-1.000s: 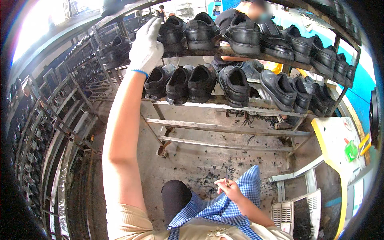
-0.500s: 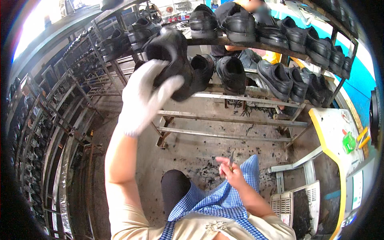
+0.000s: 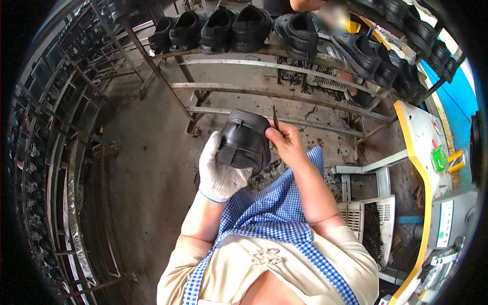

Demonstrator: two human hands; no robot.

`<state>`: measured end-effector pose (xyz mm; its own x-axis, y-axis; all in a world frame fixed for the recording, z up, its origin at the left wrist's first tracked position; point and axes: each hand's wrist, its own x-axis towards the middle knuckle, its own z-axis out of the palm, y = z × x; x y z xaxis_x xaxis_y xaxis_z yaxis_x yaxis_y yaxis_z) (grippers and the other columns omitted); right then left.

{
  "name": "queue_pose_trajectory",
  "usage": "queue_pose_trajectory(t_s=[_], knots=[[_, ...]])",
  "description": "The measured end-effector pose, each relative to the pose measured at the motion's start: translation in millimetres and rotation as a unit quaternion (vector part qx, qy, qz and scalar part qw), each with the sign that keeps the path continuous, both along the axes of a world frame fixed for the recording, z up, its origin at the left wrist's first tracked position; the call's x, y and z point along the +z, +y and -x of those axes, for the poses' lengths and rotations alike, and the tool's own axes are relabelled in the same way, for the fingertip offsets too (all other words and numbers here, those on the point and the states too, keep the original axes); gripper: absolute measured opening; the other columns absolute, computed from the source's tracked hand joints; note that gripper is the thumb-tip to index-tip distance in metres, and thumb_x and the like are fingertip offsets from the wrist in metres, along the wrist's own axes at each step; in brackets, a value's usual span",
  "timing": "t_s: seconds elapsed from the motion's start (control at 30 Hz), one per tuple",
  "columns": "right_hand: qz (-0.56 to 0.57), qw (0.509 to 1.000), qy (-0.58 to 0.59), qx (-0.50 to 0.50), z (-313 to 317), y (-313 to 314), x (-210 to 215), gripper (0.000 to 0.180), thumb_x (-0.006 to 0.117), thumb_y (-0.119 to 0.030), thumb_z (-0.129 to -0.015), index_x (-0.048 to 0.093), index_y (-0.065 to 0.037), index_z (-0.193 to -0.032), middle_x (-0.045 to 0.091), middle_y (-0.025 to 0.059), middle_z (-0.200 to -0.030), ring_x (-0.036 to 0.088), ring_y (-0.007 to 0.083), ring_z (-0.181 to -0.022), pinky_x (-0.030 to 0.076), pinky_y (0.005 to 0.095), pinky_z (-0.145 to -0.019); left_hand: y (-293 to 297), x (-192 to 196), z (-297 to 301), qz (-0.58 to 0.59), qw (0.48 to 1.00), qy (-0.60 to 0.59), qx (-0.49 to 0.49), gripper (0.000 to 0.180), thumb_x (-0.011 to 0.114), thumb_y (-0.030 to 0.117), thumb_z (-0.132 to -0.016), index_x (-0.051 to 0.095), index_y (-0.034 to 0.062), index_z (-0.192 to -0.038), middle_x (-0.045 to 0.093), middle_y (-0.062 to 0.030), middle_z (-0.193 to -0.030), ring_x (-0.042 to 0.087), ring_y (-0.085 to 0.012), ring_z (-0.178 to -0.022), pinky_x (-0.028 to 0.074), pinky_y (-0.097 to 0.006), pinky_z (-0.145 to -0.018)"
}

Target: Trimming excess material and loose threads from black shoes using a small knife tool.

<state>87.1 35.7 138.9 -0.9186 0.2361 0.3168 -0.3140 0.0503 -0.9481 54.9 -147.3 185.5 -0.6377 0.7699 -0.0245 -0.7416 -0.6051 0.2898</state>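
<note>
My left hand (image 3: 221, 178), in a white knitted glove, is closed round a black leather shoe (image 3: 244, 140) in front of my body. A seam and a small tab show on the side of the shoe turned toward me. Bare, my right hand (image 3: 288, 145) is closed on a slim, pointed tool, apparently a small knife (image 3: 275, 117), whose dark blade sticks up past the fingers. The right thumb is at the shoe's right edge; whether it touches the shoe I cannot tell. The fingers hide the tool's handle.
Ahead stands a metal rack (image 3: 284, 94) with several black shoes (image 3: 251, 28) on its upper levels. More racks (image 3: 66, 168) line the left. At right are a yellow-edged white table (image 3: 414, 129), a green object (image 3: 438, 158) and a pale plastic crate (image 3: 378, 216). Dark scraps litter the floor.
My left hand has come down from the rack toward my body with the shoe. My right hand has risen with the knife to the shoe's side. The view has tilted downward.
</note>
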Motion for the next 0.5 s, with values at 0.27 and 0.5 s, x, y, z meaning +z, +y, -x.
queue_pose_trajectory(t_s=[0.27, 0.5], knots=[[-0.216, 0.974, 0.01, -0.067, -39.3, -18.0, 26.3, 0.04, 0.061, -0.013, -0.093, 0.055, -0.014, -0.132, 0.049, 0.0048, -0.073, 0.048, 0.0131, -0.061, 0.045, 0.0257, -0.062, -6.7, -30.3, -5.0, 0.172, 0.953, 0.14, 0.206, 0.048, 0.053, 0.031, -0.094, 0.049, 0.001, -0.131, 0.058, -0.0159, -0.126, 0.057, -0.0255, -0.115, 0.045, -0.038, -0.099], [-0.34, 0.936, 0.02, -0.086, -51.2, -31.6, 49.5, 0.035, 0.06, -0.003, -0.091, 0.063, -0.012, -0.125, 0.051, 0.0066, -0.077, 0.049, 0.0157, -0.062, 0.043, 0.0262, -0.058, -6.5, -48.1, -4.3, 0.487, 0.511, 0.589, 0.393, 0.055, 0.057, -0.013, -0.077, 0.052, 0.0054, -0.129, 0.065, -0.0091, -0.08, 0.06, -0.0172, -0.06, 0.047, -0.025, -0.054]])
